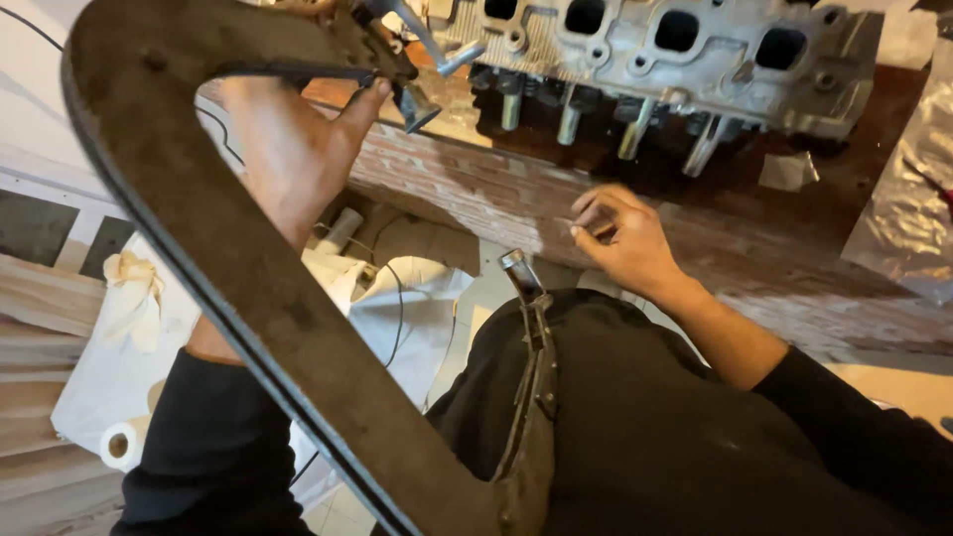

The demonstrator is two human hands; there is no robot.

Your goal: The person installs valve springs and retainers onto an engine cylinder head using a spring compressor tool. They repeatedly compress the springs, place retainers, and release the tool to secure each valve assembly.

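Closest to the lens, a big rusty C-shaped clamp frame (248, 288) sweeps from the top left corner of the view down to the bottom centre — a dark, worn valve-spring compressor whose lever handle (531, 347) runs up along the person's black-clad lap (645, 437) and ends in a shiny tip. Behind it lies the aluminium cylinder head (655, 55), resting along the far part of the brick-faced bench (596, 213), its row of rectangular ports facing up and several valve stems (635, 129) poking out over the bench's front edge. At the bench's right edge sits a crumpled sheet of clear plastic (908, 208).

Holding the upper arm of the frame, the left hand (293, 159) is wrapped around it near the clamp's working end (417, 99), thumb pressed up against the metal; that end hangs just beside the left corner of the cylinder head. How tight the fingers sit behind the frame cannot be told.

Over the bench's front edge the right hand (620, 238) hovers, fingers loosely curled and pinched together, below the valve stems and well apart from them — whether anything small lies between the fingertips cannot be told.

Down on the floor at the left lie white cloth (129, 298) and a paper roll (121, 445).
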